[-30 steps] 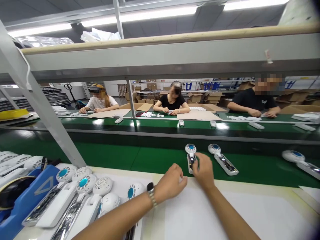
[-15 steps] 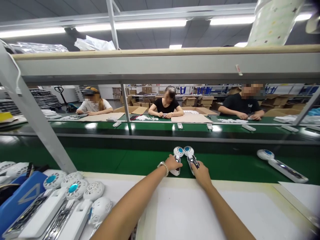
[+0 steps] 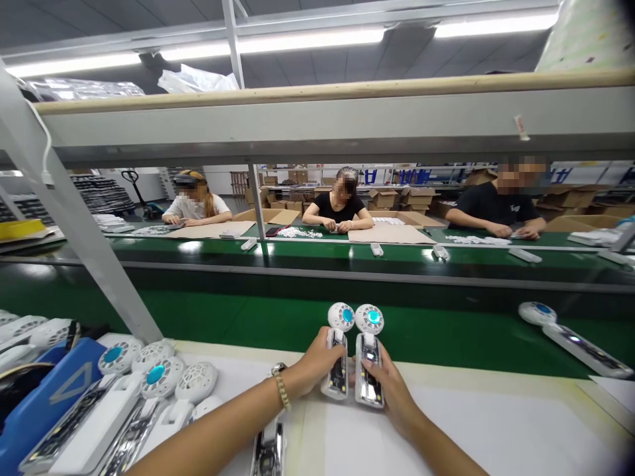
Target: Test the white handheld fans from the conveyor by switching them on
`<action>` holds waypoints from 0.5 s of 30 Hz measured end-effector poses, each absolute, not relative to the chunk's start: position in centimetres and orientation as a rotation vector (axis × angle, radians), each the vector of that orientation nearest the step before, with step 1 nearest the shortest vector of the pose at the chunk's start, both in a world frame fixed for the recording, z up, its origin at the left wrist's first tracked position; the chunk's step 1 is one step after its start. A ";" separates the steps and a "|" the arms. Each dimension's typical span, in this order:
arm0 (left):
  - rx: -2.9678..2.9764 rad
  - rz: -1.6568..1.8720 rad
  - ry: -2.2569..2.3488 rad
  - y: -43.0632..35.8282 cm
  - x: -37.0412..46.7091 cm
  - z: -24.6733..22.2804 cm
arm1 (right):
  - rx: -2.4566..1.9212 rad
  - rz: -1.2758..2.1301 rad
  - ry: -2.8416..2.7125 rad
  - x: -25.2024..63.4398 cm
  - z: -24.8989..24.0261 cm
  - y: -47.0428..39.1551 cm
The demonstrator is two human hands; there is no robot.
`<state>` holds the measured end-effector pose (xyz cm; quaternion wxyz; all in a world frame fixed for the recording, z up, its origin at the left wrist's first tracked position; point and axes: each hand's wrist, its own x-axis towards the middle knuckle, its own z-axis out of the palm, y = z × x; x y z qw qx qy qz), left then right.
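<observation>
Side by side over the near edge of the work surface are two white handheld fans, each with a round slotted head, a blue centre and an uncovered handle showing its inner parts. My left hand (image 3: 317, 363) is closed around the handle of the left fan (image 3: 340, 317), thumb on its front. Gripped in my right hand (image 3: 391, 383) is the right fan (image 3: 370, 319); a small light glows on its handle near my thumb. The two heads almost touch. Below my left wrist lies another open handle (image 3: 269, 449), partly hidden by my forearm.
Several similar fans (image 3: 161, 377) lie at the left beside a blue bin (image 3: 54, 390). Another fan (image 3: 585, 347) rests on the green conveyor belt (image 3: 208, 314) at right. A slanted post (image 3: 106, 277) and an overhead shelf (image 3: 297, 122) frame the station. Three people sit across the belt.
Both hands have drawn back toward me from the belt, bringing the two fans over the near edge. The fans now stand more upright and face me. The view has shifted slightly.
</observation>
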<state>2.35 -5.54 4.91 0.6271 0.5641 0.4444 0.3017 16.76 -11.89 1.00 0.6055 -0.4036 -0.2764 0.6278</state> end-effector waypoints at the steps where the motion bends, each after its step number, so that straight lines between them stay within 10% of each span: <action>1: 1.269 0.695 1.026 -5.6 2.3 4.9 | -0.946 1.476 -0.620 16.6 1.1 -12.0; 15: 1.337 0.702 0.885 -6.7 2.3 4.8 | -0.990 1.384 -0.704 17.0 -0.3 -11.5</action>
